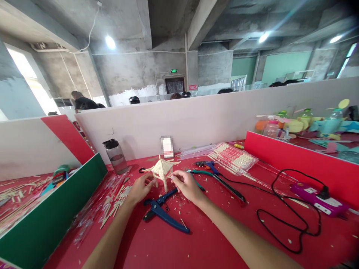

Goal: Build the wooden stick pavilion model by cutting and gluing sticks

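Observation:
A small pavilion model (pixel 162 168) made of thin wooden sticks, with a peaked roof on slim legs, stands upright between my hands. My left hand (pixel 142 188) has its fingers curled and closed at the model's left leg. My right hand (pixel 187 184) pinches at the leg on the right side; whether a loose bit of stick is also in the fingertips is too small to tell. Just in front lies a blue-handled cutter (pixel 169 218). Behind my right hand are a hot glue gun (pixel 209 165) and a hacksaw (pixel 228 186) with a green and black frame.
Bundled sticks in plastic (pixel 234 158) lie at the back right. A purple power strip (pixel 319 200) and its looping black cable (pixel 301 231) are on the right. A water bottle (pixel 116 157) stands back left, beside a green divider (pixel 60 213). Loose sticks (pixel 116 203) and wrappers lie left.

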The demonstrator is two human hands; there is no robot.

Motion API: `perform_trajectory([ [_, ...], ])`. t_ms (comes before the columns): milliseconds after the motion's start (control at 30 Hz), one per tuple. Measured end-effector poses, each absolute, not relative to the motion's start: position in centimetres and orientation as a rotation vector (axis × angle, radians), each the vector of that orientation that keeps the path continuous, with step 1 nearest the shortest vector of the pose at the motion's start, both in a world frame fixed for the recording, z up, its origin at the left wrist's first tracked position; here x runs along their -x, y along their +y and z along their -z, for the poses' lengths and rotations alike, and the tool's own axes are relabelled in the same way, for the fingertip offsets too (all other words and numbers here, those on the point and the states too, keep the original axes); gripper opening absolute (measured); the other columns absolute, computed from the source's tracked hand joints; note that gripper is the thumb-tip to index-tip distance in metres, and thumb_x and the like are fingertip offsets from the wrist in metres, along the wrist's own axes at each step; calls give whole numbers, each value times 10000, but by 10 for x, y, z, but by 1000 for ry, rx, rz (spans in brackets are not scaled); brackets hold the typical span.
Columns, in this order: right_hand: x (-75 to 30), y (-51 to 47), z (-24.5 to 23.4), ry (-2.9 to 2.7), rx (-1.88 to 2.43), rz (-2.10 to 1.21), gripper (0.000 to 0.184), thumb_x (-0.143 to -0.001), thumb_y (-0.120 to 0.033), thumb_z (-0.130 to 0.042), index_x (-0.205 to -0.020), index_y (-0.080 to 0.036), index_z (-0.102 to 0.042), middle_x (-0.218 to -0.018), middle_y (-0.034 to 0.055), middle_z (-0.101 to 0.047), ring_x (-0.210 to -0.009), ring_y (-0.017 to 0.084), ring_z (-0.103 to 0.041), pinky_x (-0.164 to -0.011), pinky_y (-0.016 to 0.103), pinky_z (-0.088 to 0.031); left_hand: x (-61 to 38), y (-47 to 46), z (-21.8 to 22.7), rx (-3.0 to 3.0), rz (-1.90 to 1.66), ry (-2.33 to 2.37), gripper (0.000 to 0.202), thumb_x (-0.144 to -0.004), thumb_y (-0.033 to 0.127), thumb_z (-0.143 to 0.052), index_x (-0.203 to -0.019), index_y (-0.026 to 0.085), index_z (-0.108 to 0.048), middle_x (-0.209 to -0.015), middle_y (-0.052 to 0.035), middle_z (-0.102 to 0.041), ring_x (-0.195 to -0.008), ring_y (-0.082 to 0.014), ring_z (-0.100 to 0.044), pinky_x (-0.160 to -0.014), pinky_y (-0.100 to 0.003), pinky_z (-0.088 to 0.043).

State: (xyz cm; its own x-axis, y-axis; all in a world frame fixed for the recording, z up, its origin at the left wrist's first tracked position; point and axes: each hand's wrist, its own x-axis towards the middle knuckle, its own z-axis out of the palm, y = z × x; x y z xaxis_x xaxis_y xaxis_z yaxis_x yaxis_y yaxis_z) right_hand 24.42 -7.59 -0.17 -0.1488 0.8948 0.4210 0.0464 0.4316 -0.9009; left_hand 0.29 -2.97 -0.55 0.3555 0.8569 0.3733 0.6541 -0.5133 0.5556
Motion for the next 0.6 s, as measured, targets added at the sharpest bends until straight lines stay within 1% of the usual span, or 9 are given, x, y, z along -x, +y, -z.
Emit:
perform_trajectory([
  [33,-245,-76,0,-1539,860,-920,285,-898,-436,-544,-896,-165,-635,-730,4,-629,-449,78,-460,-446,207,-376,3,-33,0,-2373,-894,1408,252,-900,400,-520,-864,203,-672,-827,-55,-724,-717,-204,-659,-626,-257,-450],
  [133,-246,-75,-3,-1521,838,-926,297,-899,-449,-546,-926,-170,-644,-735,3,-633,-461,82,-470,-453,205,-393,15,-44,-19,-2641,-679,1504,352,-924,388,-475,-648,214,-607,-584,-15,-610,-521,-166,-547,-552,-252,-370],
  [167,-245,-75,-4,-1509,828,-930,305,-899,-457,-547,-932,-172,-652,-738,7,-639,-478,90,-492,-462,207,-407,16,-49,-25,-2713,-665,1474,356,-930,377,-468,-638,216,-592,-577,-12,-592,-522,-161,-534,-554,-252,-363],
  [233,-243,-74,-3,-1475,804,-934,320,-891,-470,-565,-928,-171,-673,-751,26,-660,-544,117,-560,-505,219,-456,11,-58,-37,-2793,-777,1403,301,-941,360,-458,-727,216,-612,-677,-28,-627,-618,-169,-568,-607,-255,-394],
  [300,-239,-73,-2,-1437,767,-946,324,-874,-476,-594,-906,-169,-693,-774,49,-686,-623,152,-622,-572,247,-505,1,-66,-45,-2789,-913,1348,217,-947,348,-458,-979,224,-634,-897,-51,-680,-756,-180,-614,-702,-264,-449],
  [333,-237,-72,-2,-1416,749,-961,325,-863,-479,-610,-895,-169,-701,-785,57,-699,-651,166,-642,-606,265,-524,-6,-70,-47,-2792,-954,1303,234,-947,346,-462,-1079,229,-616,-982,-62,-682,-824,-188,-626,-752,-272,-469],
  [400,-234,-71,-1,-1365,732,-997,327,-833,-484,-645,-891,-170,-714,-803,67,-720,-681,189,-669,-653,296,-548,-17,-74,-47,-2814,-1009,1233,292,-940,352,-486,-1189,225,-571,-1120,-92,-659,-991,-220,-621,-890,-313,-477],
  [500,-231,-70,-2,-1324,764,-1003,314,-784,-457,-697,-899,-166,-725,-822,73,-735,-722,207,-688,-678,309,-558,-28,-75,-42,-2843,-1014,1208,344,-927,361,-526,-1244,229,-526,-1216,-106,-627,-1118,-248,-588,-979,-360,-460],
  [600,-230,-70,-3,-1338,792,-960,254,-782,-409,-694,-857,-168,-718,-792,61,-729,-731,201,-685,-668,289,-550,-34,-73,-36,-2875,-1037,1186,309,-925,356,-544,-1209,236,-537,-1200,-100,-634,-1131,-251,-582,-990,-374,-457],
])
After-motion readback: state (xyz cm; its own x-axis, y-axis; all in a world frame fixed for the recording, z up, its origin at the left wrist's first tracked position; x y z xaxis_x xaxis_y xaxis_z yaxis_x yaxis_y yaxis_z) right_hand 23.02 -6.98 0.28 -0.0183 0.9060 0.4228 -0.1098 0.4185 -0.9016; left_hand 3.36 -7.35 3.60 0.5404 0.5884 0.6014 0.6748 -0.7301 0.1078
